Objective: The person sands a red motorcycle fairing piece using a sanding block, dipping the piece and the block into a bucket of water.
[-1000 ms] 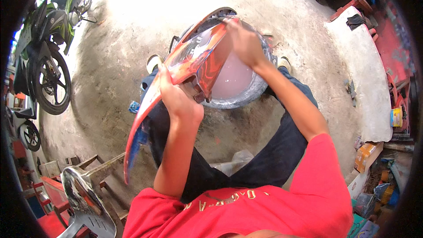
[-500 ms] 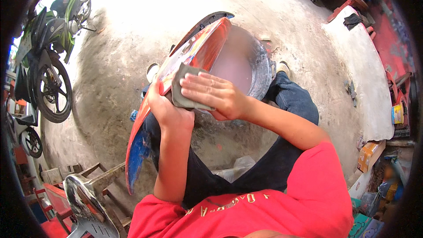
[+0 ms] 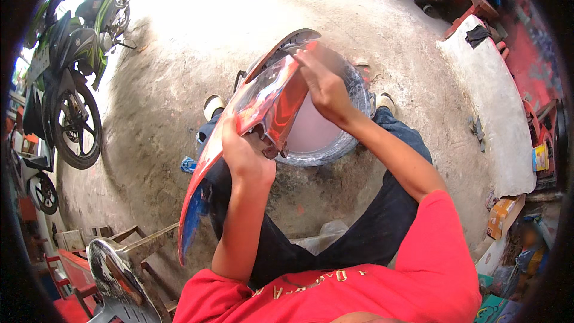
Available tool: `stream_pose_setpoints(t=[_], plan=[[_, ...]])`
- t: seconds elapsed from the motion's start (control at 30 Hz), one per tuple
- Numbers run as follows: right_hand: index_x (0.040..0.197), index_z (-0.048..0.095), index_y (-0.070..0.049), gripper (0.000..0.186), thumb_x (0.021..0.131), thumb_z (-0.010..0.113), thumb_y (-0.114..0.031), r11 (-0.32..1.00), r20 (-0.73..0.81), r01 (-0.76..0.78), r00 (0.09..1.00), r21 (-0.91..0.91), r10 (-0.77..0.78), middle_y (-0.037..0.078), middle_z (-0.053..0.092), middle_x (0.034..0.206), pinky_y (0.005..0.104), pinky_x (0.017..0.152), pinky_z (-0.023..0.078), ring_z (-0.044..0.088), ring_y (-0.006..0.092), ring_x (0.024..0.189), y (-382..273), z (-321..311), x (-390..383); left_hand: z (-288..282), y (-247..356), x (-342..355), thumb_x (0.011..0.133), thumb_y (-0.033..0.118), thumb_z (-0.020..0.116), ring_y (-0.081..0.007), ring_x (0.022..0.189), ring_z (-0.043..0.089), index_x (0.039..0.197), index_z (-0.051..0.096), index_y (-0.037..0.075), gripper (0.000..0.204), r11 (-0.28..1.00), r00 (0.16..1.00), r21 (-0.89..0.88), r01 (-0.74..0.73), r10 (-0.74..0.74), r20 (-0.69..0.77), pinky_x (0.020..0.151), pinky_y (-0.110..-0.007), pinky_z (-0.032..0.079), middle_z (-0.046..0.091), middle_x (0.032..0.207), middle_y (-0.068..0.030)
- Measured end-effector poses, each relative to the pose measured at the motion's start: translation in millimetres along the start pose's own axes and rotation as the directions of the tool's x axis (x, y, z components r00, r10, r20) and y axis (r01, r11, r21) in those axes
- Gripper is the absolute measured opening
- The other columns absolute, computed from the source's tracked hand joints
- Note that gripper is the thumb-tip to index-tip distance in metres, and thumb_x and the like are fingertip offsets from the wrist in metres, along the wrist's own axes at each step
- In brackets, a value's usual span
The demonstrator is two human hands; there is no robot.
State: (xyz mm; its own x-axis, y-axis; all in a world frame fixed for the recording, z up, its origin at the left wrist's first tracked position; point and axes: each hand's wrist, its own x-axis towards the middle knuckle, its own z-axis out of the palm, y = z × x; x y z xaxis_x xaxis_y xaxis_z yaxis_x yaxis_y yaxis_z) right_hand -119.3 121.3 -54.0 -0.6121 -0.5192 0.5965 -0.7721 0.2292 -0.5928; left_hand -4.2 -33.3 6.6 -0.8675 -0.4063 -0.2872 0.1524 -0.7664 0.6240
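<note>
A glossy red motorcycle body panel (image 3: 263,98), with white and blue areas, slants across the round tub and my left thigh. My left hand (image 3: 245,152) grips its near middle, thumb on the outer face. At the panel's far end, my right hand (image 3: 327,90) presses over the edge with its fingers together. The grey sheet, seemingly sandpaper, that lay under this hand a moment ago is now hidden. Cloudy pinkish liquid fills the dark-rimmed tub (image 3: 360,98) between my legs. Behind the panel's far end shows a black curved part (image 3: 287,39).
Motorcycles (image 3: 75,101) stand along the left. A scuffed black-and-white plastic part (image 3: 119,281) lies by a wooden frame at lower left. A long white slab (image 3: 487,107) runs along the right, with a cardboard box (image 3: 502,215) near its end. My feet flank the tub.
My right hand has slid away from me along the panel to its far end, and the grey sheet has gone out of sight. My left hand keeps its hold; the panel has shifted slightly.
</note>
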Motion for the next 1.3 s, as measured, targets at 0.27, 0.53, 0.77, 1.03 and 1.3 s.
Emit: stream_pose_setpoints(t=[0.27, 0.53, 0.77, 1.03, 1.3], plan=[[0.139, 0.063, -0.007, 0.051, 0.09, 0.054, -0.002, 0.931, 0.053, 0.318, 0.948, -0.182, -0.313, 0.015, 0.06, 0.145, 0.0435, 0.115, 0.045, 0.057, 0.0296, 0.136, 7, -7, -7, 11, 7, -10, 0.103, 0.028, 0.038, -0.0342, 0.127, 0.06, 0.138, 0.052, -0.003, 0.049, 0.982, 0.978, 0.098, 0.162, -0.147, -0.151, 0.109, -0.05, 0.047, 0.059, 0.139, -0.0207], [0.14, 0.062, -0.008, 0.05, 0.091, 0.055, -0.003, 0.905, 0.107, 0.425, 0.9, 0.003, -0.423, 0.015, 0.06, 0.145, 0.0438, 0.115, 0.045, 0.055, 0.0312, 0.138, -29, 4, -28, 3, 14, -6, 0.101, 0.026, 0.039, -0.0346, 0.122, 0.063, 0.133, 0.056, -0.005, 0.047, 0.999, 0.999, 0.017, 0.036, -0.036, -0.022, 0.106, -0.047, 0.049, 0.063, 0.132, -0.0221], [0.138, 0.063, -0.006, 0.051, 0.088, 0.053, 0.004, 0.975, -0.208, 0.043, 0.974, -0.216, -0.089, 0.015, 0.062, 0.142, 0.0429, 0.113, 0.048, 0.058, 0.0311, 0.134, 23, -1, -10, -1, 8, -3, 0.102, 0.026, 0.038, -0.034, 0.122, 0.063, 0.135, 0.053, -0.005, 0.048, 1.0, 1.0, -0.017, 0.001, -0.001, -0.011, 0.105, -0.047, 0.05, 0.062, 0.134, -0.0217], [0.131, 0.066, -0.007, 0.044, 0.087, 0.061, -0.007, 0.922, -0.034, -0.366, 0.93, -0.129, 0.365, 0.017, 0.067, 0.132, 0.0389, 0.106, 0.052, 0.065, 0.0327, 0.123, 16, -32, 17, 0, -1, -9, 0.107, 0.033, 0.038, -0.0277, 0.108, 0.069, 0.134, 0.055, 0.003, 0.044, 0.992, 0.999, 0.113, 0.048, -0.046, -0.018, 0.091, -0.044, 0.057, 0.067, 0.125, -0.014], [0.123, 0.069, -0.008, 0.03, 0.094, 0.061, -0.015, 0.942, 0.087, 0.065, 0.996, -0.329, -0.038, 0.016, 0.073, 0.118, 0.0384, 0.084, 0.061, 0.074, 0.0286, 0.101, -6, -37, 12, 8, -16, -13, 0.107, 0.042, 0.041, -0.0264, 0.11, 0.069, 0.136, 0.055, 0.004, 0.05, 0.984, 1.0, 0.18, 0.0, 0.003, -0.019, 0.093, -0.042, 0.056, 0.068, 0.126, -0.014]])
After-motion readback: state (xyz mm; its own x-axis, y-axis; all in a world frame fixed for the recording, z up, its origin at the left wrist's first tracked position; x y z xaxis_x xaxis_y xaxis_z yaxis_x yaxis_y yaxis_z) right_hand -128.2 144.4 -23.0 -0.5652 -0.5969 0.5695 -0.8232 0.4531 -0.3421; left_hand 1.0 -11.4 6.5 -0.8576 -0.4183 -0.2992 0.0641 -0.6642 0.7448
